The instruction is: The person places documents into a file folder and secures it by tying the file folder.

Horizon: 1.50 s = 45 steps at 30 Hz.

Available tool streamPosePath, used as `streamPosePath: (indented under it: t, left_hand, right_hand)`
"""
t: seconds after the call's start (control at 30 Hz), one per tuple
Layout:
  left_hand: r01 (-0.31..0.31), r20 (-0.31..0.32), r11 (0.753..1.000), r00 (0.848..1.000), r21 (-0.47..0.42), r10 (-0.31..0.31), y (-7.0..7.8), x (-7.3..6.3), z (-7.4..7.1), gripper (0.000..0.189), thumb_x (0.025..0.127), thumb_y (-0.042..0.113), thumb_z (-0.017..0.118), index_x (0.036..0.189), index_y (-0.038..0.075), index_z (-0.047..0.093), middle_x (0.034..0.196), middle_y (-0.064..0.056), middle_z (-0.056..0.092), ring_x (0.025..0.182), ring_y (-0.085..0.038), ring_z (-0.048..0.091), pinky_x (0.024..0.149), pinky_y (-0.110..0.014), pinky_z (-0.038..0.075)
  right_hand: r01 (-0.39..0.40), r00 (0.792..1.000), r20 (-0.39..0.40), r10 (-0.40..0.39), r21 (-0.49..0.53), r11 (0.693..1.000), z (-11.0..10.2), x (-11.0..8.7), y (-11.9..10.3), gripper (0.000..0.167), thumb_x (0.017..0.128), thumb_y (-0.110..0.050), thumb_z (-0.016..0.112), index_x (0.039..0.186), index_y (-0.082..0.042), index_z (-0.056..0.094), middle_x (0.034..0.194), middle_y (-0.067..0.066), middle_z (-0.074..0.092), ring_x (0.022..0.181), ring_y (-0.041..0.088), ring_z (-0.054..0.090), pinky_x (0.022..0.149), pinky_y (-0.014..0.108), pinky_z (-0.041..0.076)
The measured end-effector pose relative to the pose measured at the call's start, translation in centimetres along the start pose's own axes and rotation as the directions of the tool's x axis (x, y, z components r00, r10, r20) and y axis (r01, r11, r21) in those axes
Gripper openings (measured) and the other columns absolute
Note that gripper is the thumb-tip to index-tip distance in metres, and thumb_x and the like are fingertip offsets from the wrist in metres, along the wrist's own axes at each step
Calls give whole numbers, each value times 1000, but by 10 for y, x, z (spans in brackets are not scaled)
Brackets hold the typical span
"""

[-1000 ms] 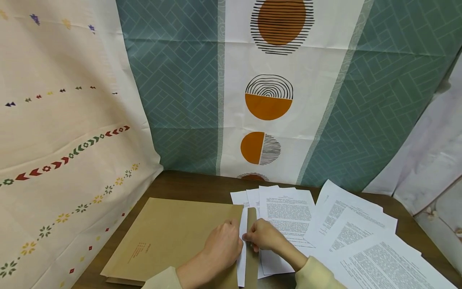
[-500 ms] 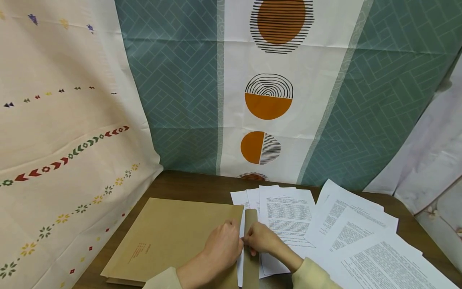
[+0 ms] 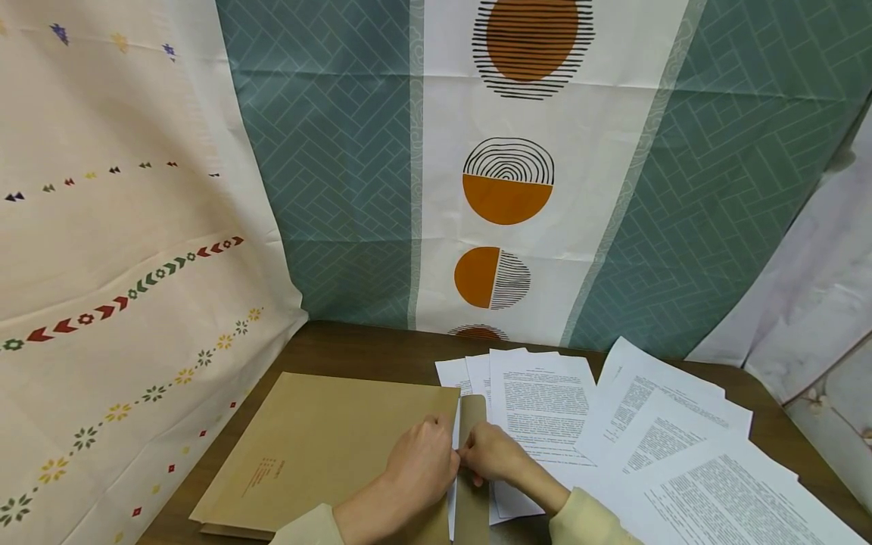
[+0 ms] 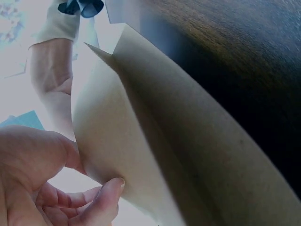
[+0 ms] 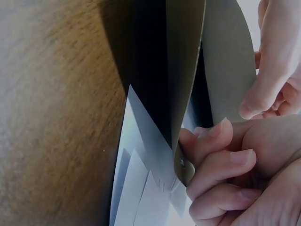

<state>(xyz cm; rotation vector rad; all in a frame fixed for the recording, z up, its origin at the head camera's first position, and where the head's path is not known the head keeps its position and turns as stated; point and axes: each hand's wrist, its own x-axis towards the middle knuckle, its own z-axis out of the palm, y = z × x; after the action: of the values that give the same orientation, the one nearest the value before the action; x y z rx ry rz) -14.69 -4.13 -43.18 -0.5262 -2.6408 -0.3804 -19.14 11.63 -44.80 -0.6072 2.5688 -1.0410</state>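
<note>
A large brown kraft envelope (image 3: 327, 446), with small red print near its lower left, lies on the table. Along its right side stands a raised flap (image 3: 473, 492); a narrow white strip shows in the gap. My left hand (image 3: 424, 458) pinches the envelope's edge, thumb and fingers on the kraft panel (image 4: 108, 117) in the left wrist view. Close beside it, my right hand (image 3: 493, 454) grips the flap's edge between thumb and curled fingers. In the right wrist view, a small round metal-looking spot (image 5: 182, 163) shows on the kraft beside the right fingers (image 5: 211, 136).
Printed sheets (image 3: 541, 401) lie overlapped behind and right of the flap. More printed pages (image 3: 736, 492) fan out toward the right front. The dark wooden table (image 3: 368, 348) ends at a patterned curtain (image 3: 341, 189), with a cream cloth (image 3: 136, 303) hanging at left.
The flap has tipped left over the gap, so the white strip looks narrower. My right hand has moved slightly left with it, while the left hand stays in place.
</note>
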Motion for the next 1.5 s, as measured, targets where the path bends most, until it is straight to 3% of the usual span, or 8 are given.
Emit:
streamPosePath:
  t: [0.77,0.9,1.1,1.23,1.5]
  left_hand:
    - [-7,38,1000,999,-24,8,-1,-2,-1,19,74,3,75,80,3,56,65,-2,49,54,-6,45,44,-20,39]
    - [-18,27,1000,999,-21,19,-1,-2,-1,18,73,2,74,79,3,57,64,-2,50,53,-6,47,43,-19,39]
    - [-15,-10,1000,1000,-6,15,-1,-2,1,18,70,3,72,79,3,57,65,-5,54,55,-17,60,44,-27,45]
    - [-6,-37,1000,999,1,6,0,-3,2,19,69,3,72,78,4,55,65,-6,54,56,-22,62,45,-31,47]
    - [-11,-35,1000,999,-5,11,-1,-3,2,17,70,1,70,78,3,55,65,-6,52,56,-20,62,45,-30,47]
  right_hand:
    - [35,999,-21,-33,132,991,-3,-13,-6,35,94,-9,63,59,-5,62,43,-8,48,40,4,42,40,19,26]
    - [61,997,-56,-53,149,987,-12,-21,-6,35,95,-14,66,61,-8,59,46,-8,49,43,4,44,44,21,29]
    - [35,998,-62,-22,227,973,-33,-37,0,33,97,-22,68,73,0,64,51,-5,51,44,6,41,44,23,31]
    - [8,999,-42,1,215,977,-48,-47,11,34,99,-23,67,77,3,63,54,-3,53,44,7,40,45,24,33]
    - [-18,1000,-9,20,179,984,-80,-69,44,25,99,-21,67,85,0,65,64,3,59,51,12,48,45,22,31]
